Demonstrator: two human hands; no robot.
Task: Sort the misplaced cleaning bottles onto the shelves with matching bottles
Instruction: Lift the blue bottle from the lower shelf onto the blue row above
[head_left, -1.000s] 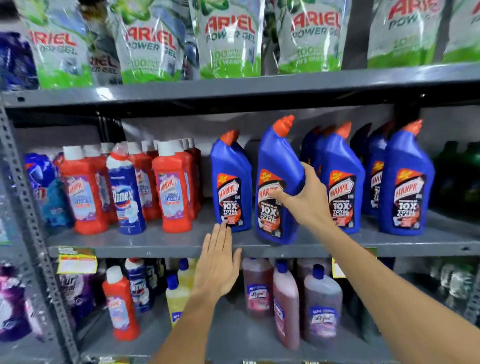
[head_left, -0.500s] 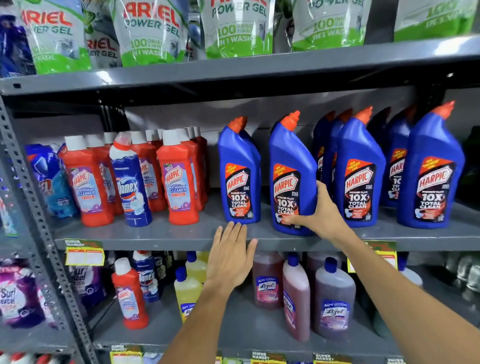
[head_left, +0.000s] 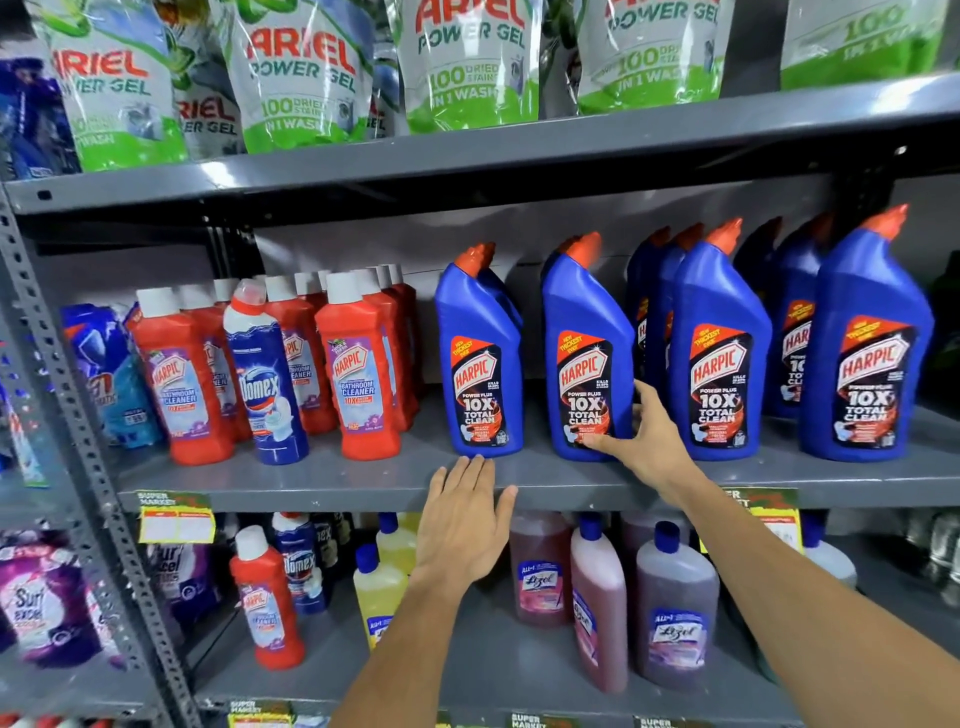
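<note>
Upright on shelf (head_left: 363, 480), label forward: blue Harpic bottle (head_left: 587, 358), grasped low by right hand (head_left: 641, 441); left hand (head_left: 462, 519) flat, released.

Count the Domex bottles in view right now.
2. One Domex bottle stands among red Harpic bottles on the middle shelf; another Domex bottle stands on the shelf below. More may be hidden behind.

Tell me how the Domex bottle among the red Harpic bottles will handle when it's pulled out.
The Domex bottle is tall and narrow, so it may tip if nudged near the cap. Its glossy plastic looks rigid but possibly slippery. It stands tight between red Harpic bottles, so dragging it out sideways could topple them; lifting it straight up seems safer.
</note>
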